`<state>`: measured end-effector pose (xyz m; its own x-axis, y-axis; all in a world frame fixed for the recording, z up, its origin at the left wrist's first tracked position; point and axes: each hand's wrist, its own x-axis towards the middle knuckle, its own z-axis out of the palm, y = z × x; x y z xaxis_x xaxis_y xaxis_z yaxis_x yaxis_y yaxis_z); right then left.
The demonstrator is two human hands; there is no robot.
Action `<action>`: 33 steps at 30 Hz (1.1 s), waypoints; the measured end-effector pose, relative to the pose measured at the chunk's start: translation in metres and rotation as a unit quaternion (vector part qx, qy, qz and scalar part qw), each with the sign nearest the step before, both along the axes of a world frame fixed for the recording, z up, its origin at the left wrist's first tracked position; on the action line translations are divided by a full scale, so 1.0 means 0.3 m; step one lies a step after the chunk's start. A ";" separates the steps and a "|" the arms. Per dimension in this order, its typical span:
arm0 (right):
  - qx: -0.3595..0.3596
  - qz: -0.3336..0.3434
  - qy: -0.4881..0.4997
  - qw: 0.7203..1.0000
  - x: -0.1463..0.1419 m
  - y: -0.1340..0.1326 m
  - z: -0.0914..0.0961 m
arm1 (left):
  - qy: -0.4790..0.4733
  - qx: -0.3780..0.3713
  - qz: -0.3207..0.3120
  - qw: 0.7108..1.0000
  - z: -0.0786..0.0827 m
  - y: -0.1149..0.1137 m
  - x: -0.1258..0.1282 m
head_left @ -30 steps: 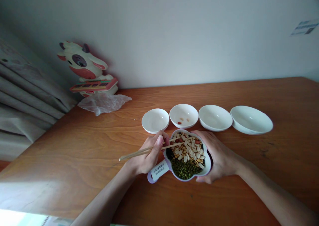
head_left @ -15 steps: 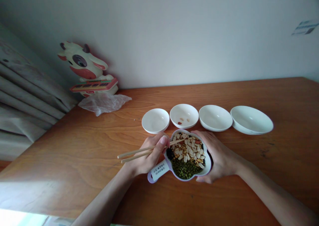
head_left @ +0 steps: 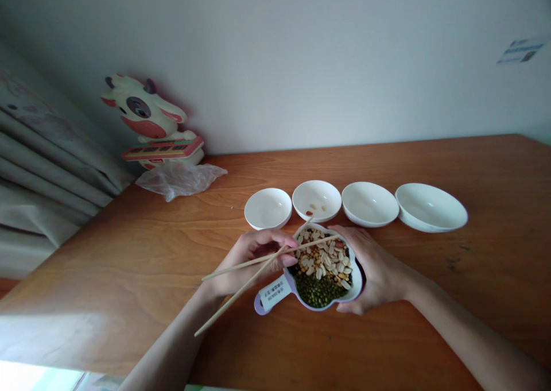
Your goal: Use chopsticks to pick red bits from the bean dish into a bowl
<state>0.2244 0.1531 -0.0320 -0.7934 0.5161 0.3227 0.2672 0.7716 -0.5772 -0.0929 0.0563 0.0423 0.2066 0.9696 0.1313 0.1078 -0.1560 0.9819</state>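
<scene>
A pale purple handled dish (head_left: 275,294) holds mixed peanuts, yellow beans and green beans. My left hand (head_left: 249,259) is closed around a pair of wooden chopsticks (head_left: 241,276); the sticks are splayed apart, tips over the dish's far rim. My right hand (head_left: 374,264) cups the dish's right side, fingers curled around it. Just beyond stand several white bowls in a row: the left one (head_left: 267,208) is bare, and the second (head_left: 316,200) holds a few nuts.
Two more white bowls (head_left: 370,204) (head_left: 431,207) continue the row to the right on the wooden table (head_left: 129,253). A cow figurine (head_left: 148,121) and a crumpled plastic bag (head_left: 178,177) sit at the back left by the wall. Curtains hang at left.
The chopsticks have spread apart in my left hand; one now slants down toward me. My left fingers shifted their grip. The dish and my right hand stayed put.
</scene>
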 end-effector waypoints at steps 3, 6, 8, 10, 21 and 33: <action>0.000 -0.001 0.002 1.000 -0.001 -0.001 0.002 | 0.057 0.016 -0.008 0.998 0.003 -0.001 -0.014; -0.001 0.002 0.005 1.000 -0.003 0.000 0.002 | 0.076 0.080 0.007 0.994 -0.021 0.005 -0.023; -0.002 0.003 0.008 1.000 -0.004 0.001 0.001 | 0.062 0.121 0.034 0.990 -0.047 0.010 -0.026; 0.000 0.005 0.007 1.000 -0.004 0.002 0.002 | 0.050 0.150 0.060 0.986 -0.069 0.017 -0.028; 0.000 0.005 0.001 1.000 0.000 0.004 -0.001 | 0.027 0.114 0.030 0.993 -0.037 0.019 -0.023; 0.001 0.006 0.002 1.000 -0.001 0.005 0.002 | 0.035 0.109 0.029 0.993 -0.029 0.017 -0.029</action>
<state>0.2240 0.1547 -0.0315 -0.7989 0.5054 0.3261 0.2552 0.7759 -0.5770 -0.1016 0.0613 0.0336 0.1668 0.9301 0.3271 0.1907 -0.3559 0.9149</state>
